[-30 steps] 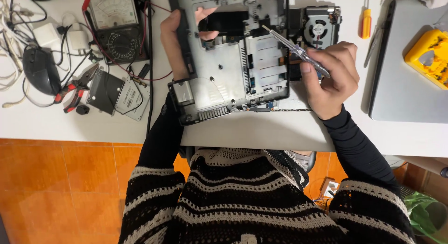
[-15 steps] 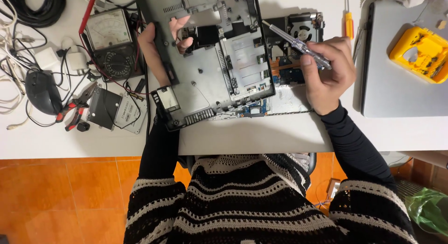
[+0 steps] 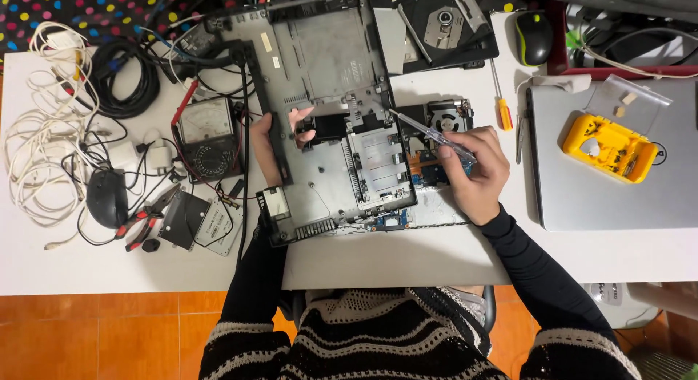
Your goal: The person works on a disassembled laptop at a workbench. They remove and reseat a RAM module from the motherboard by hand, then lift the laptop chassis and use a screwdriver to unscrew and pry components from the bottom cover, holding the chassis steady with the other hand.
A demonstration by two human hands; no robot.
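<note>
Two hands engaged: left hand (image 3: 280,144) grips laptop chassis (image 3: 327,118) at 9 o'clock; right hand (image 3: 476,173) pinches screwdriver (image 3: 429,133). Keep the tip vertical, chassis steady.

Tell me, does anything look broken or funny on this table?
The laptop base lies opened up, its fan bare. The left hand grips it; the right hand holds a screwdriver. It looks taken apart, not broken.
</note>
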